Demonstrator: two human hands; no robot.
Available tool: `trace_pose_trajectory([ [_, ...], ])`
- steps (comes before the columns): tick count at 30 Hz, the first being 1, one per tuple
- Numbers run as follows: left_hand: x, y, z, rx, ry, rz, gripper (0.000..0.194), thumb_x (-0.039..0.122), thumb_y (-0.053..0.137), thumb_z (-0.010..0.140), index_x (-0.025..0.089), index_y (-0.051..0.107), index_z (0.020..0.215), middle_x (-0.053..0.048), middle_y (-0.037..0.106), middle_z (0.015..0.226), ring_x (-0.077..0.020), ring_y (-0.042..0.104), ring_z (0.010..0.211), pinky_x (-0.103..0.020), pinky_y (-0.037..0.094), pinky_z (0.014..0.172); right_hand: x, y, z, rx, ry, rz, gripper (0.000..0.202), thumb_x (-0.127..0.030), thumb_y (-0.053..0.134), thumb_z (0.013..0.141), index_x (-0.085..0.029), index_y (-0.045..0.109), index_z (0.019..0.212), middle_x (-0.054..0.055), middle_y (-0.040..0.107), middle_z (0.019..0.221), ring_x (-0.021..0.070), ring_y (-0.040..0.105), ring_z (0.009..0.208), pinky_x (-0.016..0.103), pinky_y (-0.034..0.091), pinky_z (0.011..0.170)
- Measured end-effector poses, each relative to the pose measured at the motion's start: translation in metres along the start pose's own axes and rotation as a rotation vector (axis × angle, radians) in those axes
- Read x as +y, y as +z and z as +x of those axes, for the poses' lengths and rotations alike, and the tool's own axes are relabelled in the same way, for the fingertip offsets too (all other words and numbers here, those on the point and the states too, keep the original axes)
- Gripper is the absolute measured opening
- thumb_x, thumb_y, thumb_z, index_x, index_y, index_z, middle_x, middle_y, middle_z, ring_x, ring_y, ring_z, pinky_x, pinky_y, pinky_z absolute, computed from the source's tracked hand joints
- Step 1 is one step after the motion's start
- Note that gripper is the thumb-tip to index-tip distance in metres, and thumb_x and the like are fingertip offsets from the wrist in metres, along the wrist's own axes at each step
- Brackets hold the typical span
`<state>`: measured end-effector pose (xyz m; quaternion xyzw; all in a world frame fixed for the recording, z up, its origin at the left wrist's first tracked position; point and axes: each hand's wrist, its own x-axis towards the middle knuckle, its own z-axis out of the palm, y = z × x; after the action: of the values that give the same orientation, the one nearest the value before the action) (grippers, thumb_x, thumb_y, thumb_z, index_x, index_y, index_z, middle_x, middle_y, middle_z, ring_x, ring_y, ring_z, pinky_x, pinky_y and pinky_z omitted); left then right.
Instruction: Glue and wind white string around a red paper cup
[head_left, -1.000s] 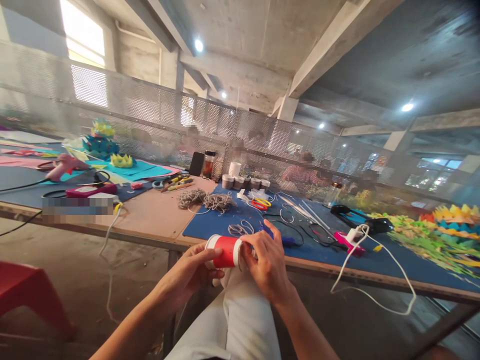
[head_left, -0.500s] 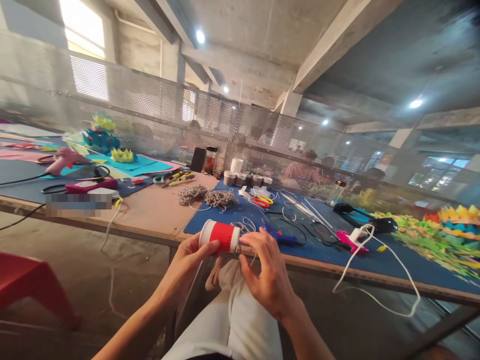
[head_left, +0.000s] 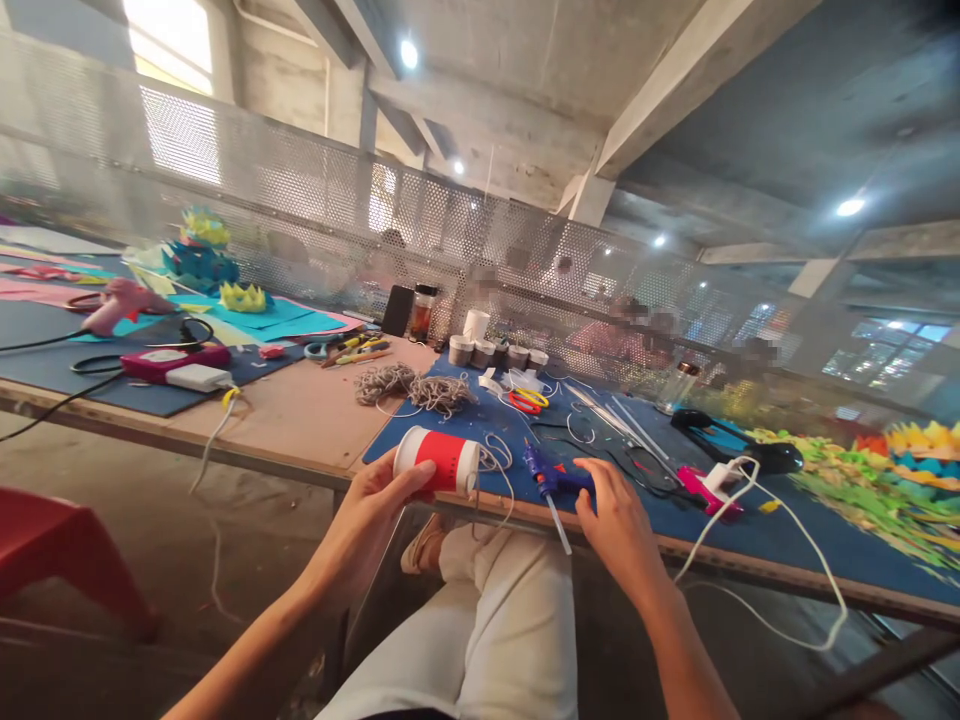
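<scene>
My left hand [head_left: 390, 487] is closed around a white paper cup [head_left: 456, 463] with a red band. The cup lies tilted on its side above the table's front edge, its wide mouth to the left. Thin pale cord [head_left: 496, 455] trails from around its base end, looping on the mat and hanging over the edge. My right hand [head_left: 619, 515] is beside a blue glue gun [head_left: 551, 472], fingers apart around the end of its handle; a firm grip cannot be made out. A clear glue stick [head_left: 558, 525] juts from the gun past the table edge.
Bundles of grey cord [head_left: 442, 396], orange-yellow scissors [head_left: 527, 400] and small cups [head_left: 484, 352] lie beyond. A pink power strip [head_left: 709, 492] with a white cable sits right. Another pink glue gun [head_left: 120, 305] and paper crafts [head_left: 201, 255] are left. A perforated screen [head_left: 315, 225] backs the table.
My right hand has left the cup and cord and moved right to the blue glue gun's handle. My left hand still holds the cup, shifted slightly left.
</scene>
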<state>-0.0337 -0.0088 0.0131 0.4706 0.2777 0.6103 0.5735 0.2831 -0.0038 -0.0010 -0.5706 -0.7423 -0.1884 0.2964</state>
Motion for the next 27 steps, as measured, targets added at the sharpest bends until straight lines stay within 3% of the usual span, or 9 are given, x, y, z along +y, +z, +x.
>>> trace_pose_trajectory([
  [5, -0.004, 0.001, 0.002, -0.019, -0.01, 0.013, 0.02, 0.036, 0.072, 0.086, 0.017, 0.067, 0.082, 0.0, 0.064, 0.077, -0.0129, 0.051, 0.072, -0.022, 0.045, 0.067, 0.02, 0.009, 0.002, -0.139, -0.065, -0.144, 0.043, -0.006, 0.049, 0.085, -0.017, 0.058, 0.126, 0.011, 0.067, 0.121, 0.0276, 0.061, 0.114, 0.047, 0.043, 0.106],
  [13, -0.006, 0.003, 0.001, -0.051, -0.015, 0.026, 0.018, 0.036, 0.07, 0.088, 0.018, 0.068, 0.088, 0.0, 0.067, 0.081, -0.0139, 0.054, 0.075, -0.023, 0.046, 0.07, 0.018, -0.001, 0.015, -0.24, -0.12, -0.121, 0.04, -0.012, 0.051, 0.088, -0.024, 0.064, 0.123, 0.007, 0.066, 0.103, 0.0242, 0.065, 0.101, 0.039, 0.05, 0.094],
  [18, -0.007, -0.001, 0.001, -0.039, -0.008, 0.026, 0.019, 0.036, 0.072, 0.086, 0.017, 0.07, 0.087, -0.002, 0.069, 0.081, -0.0142, 0.055, 0.073, -0.023, 0.046, 0.07, 0.019, 0.008, 0.011, -0.131, -0.085, 0.029, 0.029, -0.018, 0.05, 0.089, -0.021, 0.062, 0.115, 0.007, 0.066, 0.108, 0.024, 0.066, 0.099, 0.037, 0.052, 0.089],
  [22, -0.01, -0.003, 0.001, 0.009, -0.026, 0.008, 0.02, 0.036, 0.074, 0.083, 0.017, 0.071, 0.084, -0.002, 0.069, 0.08, -0.0147, 0.056, 0.073, -0.023, 0.047, 0.068, 0.013, 0.014, 0.004, -0.023, 0.049, 0.211, 0.027, -0.025, 0.054, 0.089, -0.021, 0.058, 0.115, 0.008, 0.069, 0.108, 0.0264, 0.067, 0.099, 0.042, 0.053, 0.089],
  [27, -0.012, -0.003, 0.001, 0.027, -0.036, -0.021, 0.018, 0.034, 0.076, 0.081, 0.017, 0.072, 0.085, -0.002, 0.069, 0.08, -0.0141, 0.056, 0.071, -0.023, 0.048, 0.067, -0.011, 0.003, 0.003, 0.084, 0.184, 0.663, 0.028, -0.034, 0.054, 0.094, -0.02, 0.051, 0.118, 0.008, 0.071, 0.101, 0.0222, 0.069, 0.091, 0.038, 0.055, 0.083],
])
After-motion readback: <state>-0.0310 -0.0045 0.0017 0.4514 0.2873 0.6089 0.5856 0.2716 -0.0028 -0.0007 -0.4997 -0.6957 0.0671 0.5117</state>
